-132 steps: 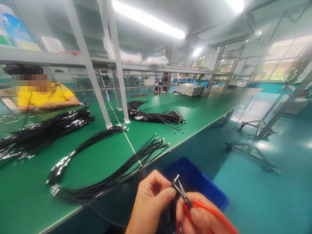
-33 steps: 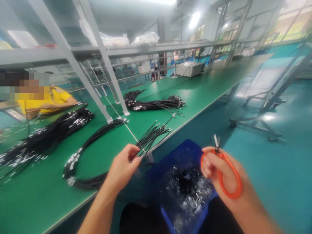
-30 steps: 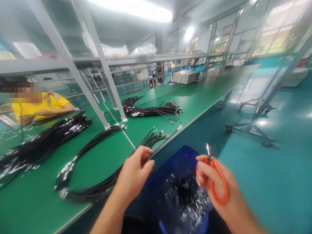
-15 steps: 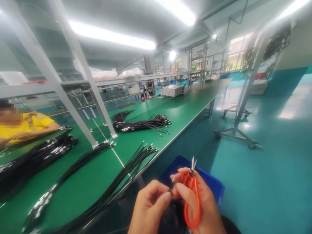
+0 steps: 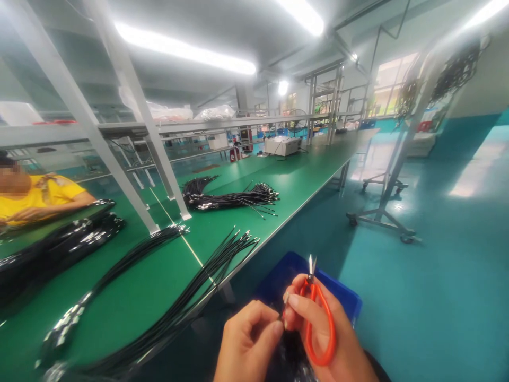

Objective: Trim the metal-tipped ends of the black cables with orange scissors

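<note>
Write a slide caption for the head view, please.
Right hand with orange-handled scissors beside left hand above a blue bin, near black cables on a green table.

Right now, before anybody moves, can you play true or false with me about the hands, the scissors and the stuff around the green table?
1. Black cables lie on the green table. True.
2. The blue bin stands on the green table. False: it is off the table, past its edge.
3. The left hand lies flat on the table. False: it is off the table, close to the right hand.
4. The right hand holds scissors with orange handles. True.
5. The blades point back at the person's own body. False: they point away from it.
6. Another person at the picture's left wears a yellow top. True.
</note>
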A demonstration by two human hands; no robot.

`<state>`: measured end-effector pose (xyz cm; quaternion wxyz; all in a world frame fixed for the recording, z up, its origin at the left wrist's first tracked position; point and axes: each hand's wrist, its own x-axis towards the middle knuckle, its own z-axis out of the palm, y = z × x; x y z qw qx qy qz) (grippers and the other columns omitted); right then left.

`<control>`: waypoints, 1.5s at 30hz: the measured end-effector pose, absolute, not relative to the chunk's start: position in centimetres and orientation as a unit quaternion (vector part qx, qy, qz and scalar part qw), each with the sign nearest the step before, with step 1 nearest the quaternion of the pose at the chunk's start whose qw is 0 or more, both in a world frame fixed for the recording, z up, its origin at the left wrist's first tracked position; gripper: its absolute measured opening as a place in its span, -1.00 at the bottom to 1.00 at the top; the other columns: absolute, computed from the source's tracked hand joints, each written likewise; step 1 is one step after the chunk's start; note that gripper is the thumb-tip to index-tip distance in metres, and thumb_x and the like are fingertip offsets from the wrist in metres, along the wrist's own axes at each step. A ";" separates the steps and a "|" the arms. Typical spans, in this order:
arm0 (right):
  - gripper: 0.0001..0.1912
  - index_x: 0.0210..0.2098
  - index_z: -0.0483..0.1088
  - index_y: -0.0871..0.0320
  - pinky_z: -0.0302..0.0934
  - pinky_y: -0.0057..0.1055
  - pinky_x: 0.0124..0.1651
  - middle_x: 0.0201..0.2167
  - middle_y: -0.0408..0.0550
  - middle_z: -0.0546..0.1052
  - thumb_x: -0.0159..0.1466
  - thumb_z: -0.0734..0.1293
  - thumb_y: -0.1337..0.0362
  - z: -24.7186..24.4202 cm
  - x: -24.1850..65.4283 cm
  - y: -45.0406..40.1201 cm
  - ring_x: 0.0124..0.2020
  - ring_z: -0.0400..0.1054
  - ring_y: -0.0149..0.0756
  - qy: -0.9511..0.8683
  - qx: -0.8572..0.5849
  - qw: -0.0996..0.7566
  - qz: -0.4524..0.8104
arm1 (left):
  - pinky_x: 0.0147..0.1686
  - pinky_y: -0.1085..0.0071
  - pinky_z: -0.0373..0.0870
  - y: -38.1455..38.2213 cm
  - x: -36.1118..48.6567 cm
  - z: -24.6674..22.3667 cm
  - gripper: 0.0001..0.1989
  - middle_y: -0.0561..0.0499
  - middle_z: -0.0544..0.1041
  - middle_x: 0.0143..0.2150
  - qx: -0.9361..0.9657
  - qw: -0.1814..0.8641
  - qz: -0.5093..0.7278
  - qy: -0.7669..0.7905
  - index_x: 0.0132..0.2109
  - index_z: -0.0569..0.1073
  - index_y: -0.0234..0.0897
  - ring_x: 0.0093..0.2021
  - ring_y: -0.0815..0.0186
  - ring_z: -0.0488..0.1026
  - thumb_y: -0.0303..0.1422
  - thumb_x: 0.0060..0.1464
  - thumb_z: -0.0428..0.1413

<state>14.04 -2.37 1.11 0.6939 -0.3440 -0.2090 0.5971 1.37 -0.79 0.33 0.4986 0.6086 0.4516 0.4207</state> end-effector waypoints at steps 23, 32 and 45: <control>-0.78 -0.42 0.44 0.13 0.25 -0.50 -0.47 -0.56 -0.17 0.48 -0.02 0.53 0.30 -0.2 12.7 -2.4 -0.57 0.32 -0.41 -0.183 -0.312 0.655 0.663 | -0.54 0.52 0.26 -0.2 2.2 1.5 -0.77 0.12 0.43 -0.62 0.422 0.674 0.507 0.334 -0.41 0.40 -0.31 -0.61 0.44 0.33 -0.24 0.02 0.21; -0.85 -0.44 0.48 0.12 0.25 -0.50 -0.46 -0.62 -0.17 0.47 -0.01 0.50 0.31 0.1 12.5 -1.8 -0.58 0.31 -0.39 -0.195 -0.305 0.667 0.651 | -0.55 0.50 0.24 -0.1 2.8 1.5 -0.75 0.15 0.37 -0.65 0.340 0.718 0.523 0.308 -0.46 0.37 -0.30 -0.62 0.44 0.32 -0.25 -0.07 0.25; -0.82 -0.45 0.47 0.14 0.27 -0.50 -0.48 -0.55 -0.15 0.50 -0.05 0.51 0.35 1.1 12.4 -1.7 -0.56 0.32 -0.39 -0.176 -0.332 0.679 0.631 | -0.37 0.45 0.35 -0.1 1.2 1.8 -0.92 0.03 0.47 -0.40 0.570 0.352 0.581 0.462 -0.32 0.50 -0.21 -0.40 0.31 0.40 -0.36 0.06 0.10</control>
